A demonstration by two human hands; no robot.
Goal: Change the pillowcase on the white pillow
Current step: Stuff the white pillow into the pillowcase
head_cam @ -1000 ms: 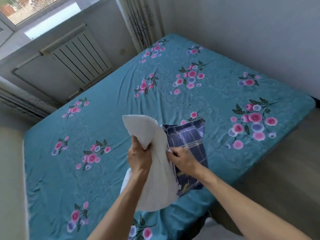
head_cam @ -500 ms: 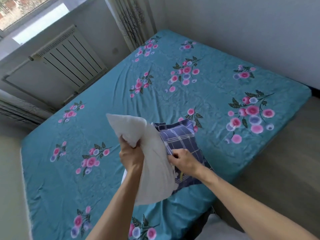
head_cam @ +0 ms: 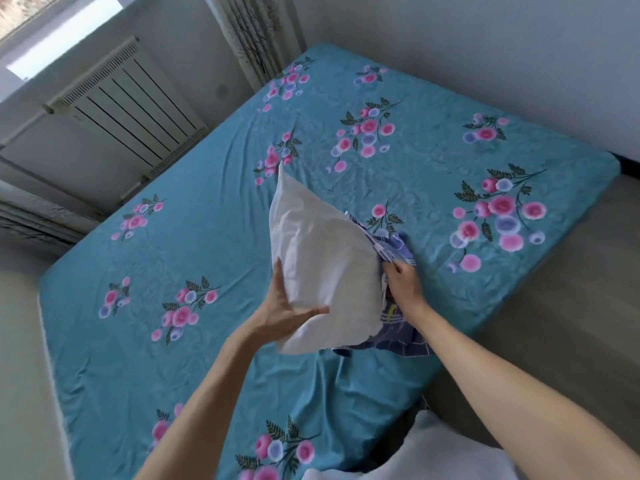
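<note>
You've got the bed [head_cam: 207,258] filling most of the view, teal sheet with pink and lilac flower clusters, creased along the near edge. White radiator [head_cam: 128,105] on the wall past the bed's far-left side, window [head_cam: 41,15] above it. Patterned curtain [head_cam: 259,36] hangs at the bed's far corner. Grey floor [head_cam: 571,306] to the bed's right. White fabric [head_cam: 433,452] off the bed's near corner, can't tell what.

Bed sheet [head_cam: 214,258] open all round; wall [head_cam: 485,46], radiator [head_cam: 128,109] far.

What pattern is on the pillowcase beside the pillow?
The pillowcase is blue-purple with a white checked pattern, seen in the head view.
</note>
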